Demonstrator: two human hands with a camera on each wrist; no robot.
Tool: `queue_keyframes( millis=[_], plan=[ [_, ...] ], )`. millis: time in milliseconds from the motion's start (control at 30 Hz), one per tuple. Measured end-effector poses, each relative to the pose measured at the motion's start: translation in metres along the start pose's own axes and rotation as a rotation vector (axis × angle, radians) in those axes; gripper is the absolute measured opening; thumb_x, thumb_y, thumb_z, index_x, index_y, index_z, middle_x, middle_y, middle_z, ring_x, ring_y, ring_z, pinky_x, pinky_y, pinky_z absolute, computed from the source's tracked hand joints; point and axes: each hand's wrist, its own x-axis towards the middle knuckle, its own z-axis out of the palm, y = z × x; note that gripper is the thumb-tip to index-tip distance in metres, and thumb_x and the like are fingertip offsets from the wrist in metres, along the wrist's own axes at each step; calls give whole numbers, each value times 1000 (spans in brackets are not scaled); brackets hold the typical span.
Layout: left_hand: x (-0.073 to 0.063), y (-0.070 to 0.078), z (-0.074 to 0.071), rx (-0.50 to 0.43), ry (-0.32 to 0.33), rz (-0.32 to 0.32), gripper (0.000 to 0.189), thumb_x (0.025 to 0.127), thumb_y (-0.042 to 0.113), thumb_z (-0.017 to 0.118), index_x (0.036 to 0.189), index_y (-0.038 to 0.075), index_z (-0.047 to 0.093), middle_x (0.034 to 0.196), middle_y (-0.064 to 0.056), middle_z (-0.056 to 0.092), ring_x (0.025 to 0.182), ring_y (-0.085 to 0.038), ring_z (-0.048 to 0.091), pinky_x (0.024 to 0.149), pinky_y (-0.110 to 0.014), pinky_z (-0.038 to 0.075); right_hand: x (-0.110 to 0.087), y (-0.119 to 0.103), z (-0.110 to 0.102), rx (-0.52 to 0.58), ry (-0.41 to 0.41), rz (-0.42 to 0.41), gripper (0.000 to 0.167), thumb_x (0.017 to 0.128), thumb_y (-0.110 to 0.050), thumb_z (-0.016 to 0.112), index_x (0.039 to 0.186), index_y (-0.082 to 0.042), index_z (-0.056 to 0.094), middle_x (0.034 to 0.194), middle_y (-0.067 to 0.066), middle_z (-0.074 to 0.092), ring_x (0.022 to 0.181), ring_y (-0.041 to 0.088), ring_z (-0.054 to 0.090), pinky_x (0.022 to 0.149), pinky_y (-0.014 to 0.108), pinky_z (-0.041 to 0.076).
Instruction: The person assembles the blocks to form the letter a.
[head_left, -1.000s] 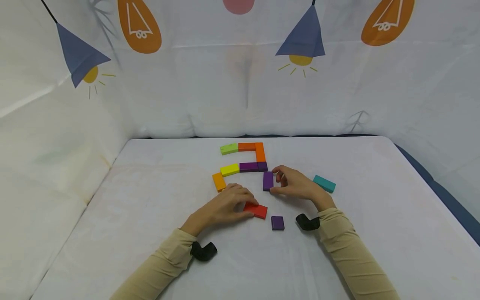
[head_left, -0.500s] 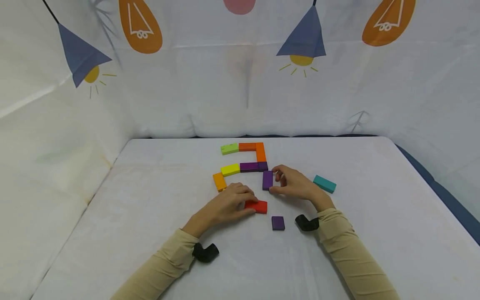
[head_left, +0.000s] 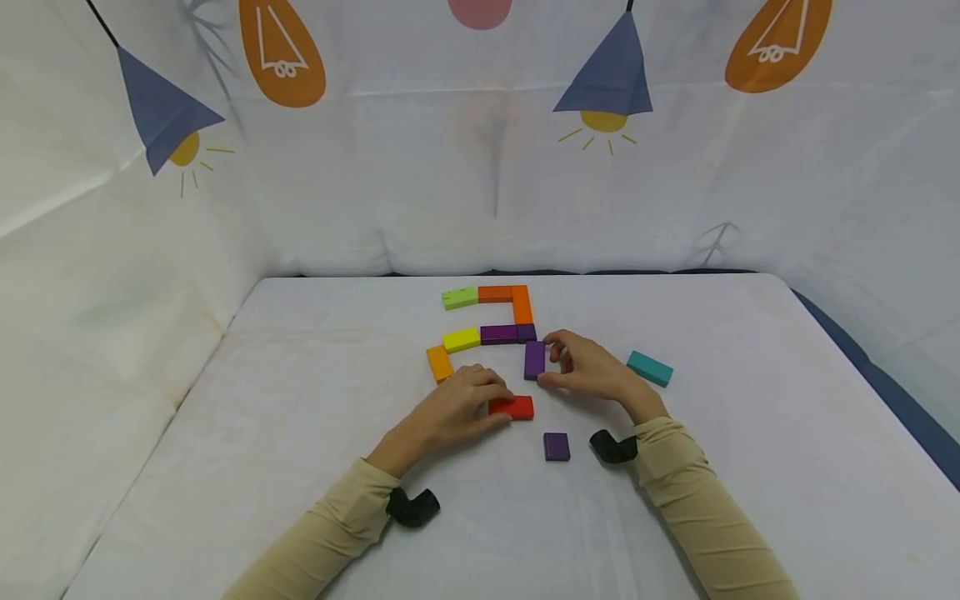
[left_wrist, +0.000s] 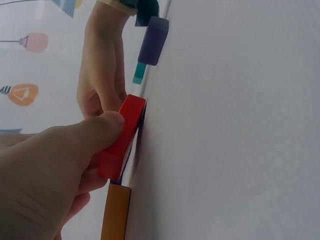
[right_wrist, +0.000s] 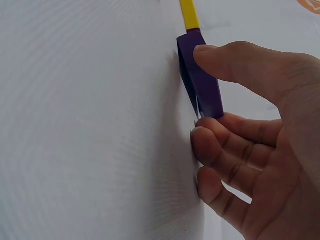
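Observation:
My left hand [head_left: 457,408] pinches a red block [head_left: 516,407] that lies flat on the white table; the left wrist view shows my thumb on the red block [left_wrist: 122,137]. My right hand [head_left: 588,367] holds an upright-lying purple block [head_left: 535,360] between thumb and fingers, just below the end of a row of blocks. The right wrist view shows that purple block [right_wrist: 202,87] under my thumb. The row holds a yellow block [head_left: 460,339], a long purple block [head_left: 498,334] and orange blocks [head_left: 521,304].
A small purple block [head_left: 556,446] lies near my right wrist. A teal block [head_left: 649,367] sits to the right. An orange block [head_left: 438,363] and a lime block [head_left: 458,297] lie on the left of the arrangement. Cloth walls enclose the table [head_left: 300,467].
My left hand has slid the red block a little up and away, toward the purple block. The right hand and its purple block have shifted only slightly.

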Motion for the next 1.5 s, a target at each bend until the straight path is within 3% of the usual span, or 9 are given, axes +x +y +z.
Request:
queue_keyframes(
  millis=[467,833,1500],
  plan=[
    [-1,-1,3,27,10,-28,27,86,32,69,108,18,69,105,5,65,103,-11,55,95,-27,46,0,-1,2,-31,7,6,62,83,-35,71,132,-7,45,102,5,56,83,16,51,70,27,46],
    [-1,-1,6,70,32,-14,27,85,34,70,107,19,70,103,5,66,101,-12,54,93,-27,47,-1,-2,2,-37,-1,7,61,84,-33,70,134,-7,45,102,5,56,84,17,50,70,27,45],
    [-1,-2,7,56,62,-82,26,84,36,70,105,19,70,102,6,67,98,-11,52,90,-26,47,-1,-2,0,-21,-16,21,60,85,-35,68,132,-4,47,104,7,55,87,18,51,75,27,47]
  ],
)
